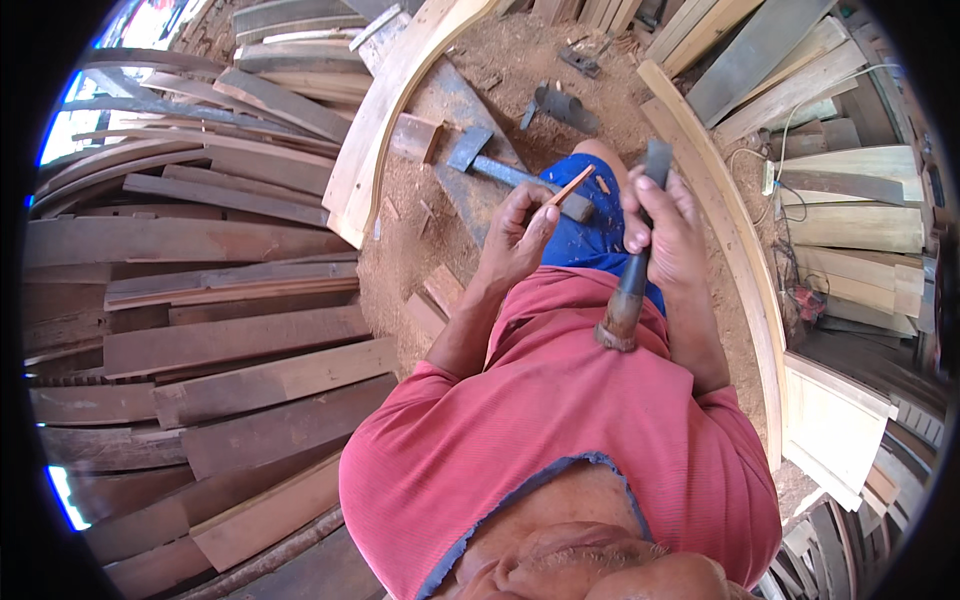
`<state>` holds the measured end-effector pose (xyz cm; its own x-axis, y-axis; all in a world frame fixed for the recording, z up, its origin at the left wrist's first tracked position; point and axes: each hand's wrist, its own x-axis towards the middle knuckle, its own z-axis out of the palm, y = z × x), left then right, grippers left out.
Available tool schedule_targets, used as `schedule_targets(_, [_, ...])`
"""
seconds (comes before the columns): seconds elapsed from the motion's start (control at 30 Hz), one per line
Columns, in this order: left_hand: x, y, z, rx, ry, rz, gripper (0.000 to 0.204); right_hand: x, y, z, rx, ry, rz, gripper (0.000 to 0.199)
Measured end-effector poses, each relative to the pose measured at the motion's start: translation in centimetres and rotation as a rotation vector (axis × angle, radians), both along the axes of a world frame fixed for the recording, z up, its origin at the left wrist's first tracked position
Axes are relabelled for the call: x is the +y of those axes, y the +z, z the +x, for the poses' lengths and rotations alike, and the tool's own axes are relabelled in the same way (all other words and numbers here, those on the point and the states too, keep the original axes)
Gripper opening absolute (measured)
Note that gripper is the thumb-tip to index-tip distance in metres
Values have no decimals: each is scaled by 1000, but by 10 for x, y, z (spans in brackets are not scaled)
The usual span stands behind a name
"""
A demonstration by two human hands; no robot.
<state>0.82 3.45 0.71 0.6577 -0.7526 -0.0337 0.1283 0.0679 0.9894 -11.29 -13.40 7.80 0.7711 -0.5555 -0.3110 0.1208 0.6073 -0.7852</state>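
My left hand [522, 228] is closed in a pinch on a thin, pointed wooden peg [572, 186], which tilts up to the right. In my right hand [667, 228] is a chisel [628, 290]; its flat grey blade stands up past the fingers and its dark, worn handle points down toward my red shirt. The two hands are apart, with the peg's tip near the chisel. Beyond my left hand lies a hammer [510, 176] with a grey head, its shaft end over my blue shorts. A reddish wood block [415, 138] is beside the hammer head.
Stacked boards [230, 335] fill the left side. A curved plank [395, 110] stands at the upper left, and a long pale board [730, 240] runs along my right. Dark metal tools [565, 108] lie on the sawdust-covered ground ahead. Cables [785, 200] hang by boards at far right.
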Motion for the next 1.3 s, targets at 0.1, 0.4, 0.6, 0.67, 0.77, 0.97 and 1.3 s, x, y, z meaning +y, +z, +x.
schedule_targets(0.1, [-24, 6, 4, -278, -12, -31, 14, -9, -12, 8, 7, -8, -365, 16])
schedule_targets(0.4, [-33, 19, -13, -9, -257, 25, 27, -20, -9, 0, 218, -8, -642, 11])
schedule_targets(0.6, [-33, 8, -12, 247, -348, 36, 44, -27, -1, 3, 315, 29, -782, 13])
schedule_targets(0.67, [-35, 5, -12, 329, -361, -11, 44, -28, 0, 4, 311, 5, -812, 16])
schedule_targets(0.77, [-36, 2, -14, 349, -344, -14, 45, -28, -3, 4, 309, -4, -771, 22])
schedule_targets(0.97, [-50, 8, -8, 457, -203, -87, 45, -18, -13, 9, -65, -134, 17, 23])
schedule_targets(1.3, [-53, 17, 19, -37, -26, 124, 34, 62, -6, 15, -65, 115, 354, 19])
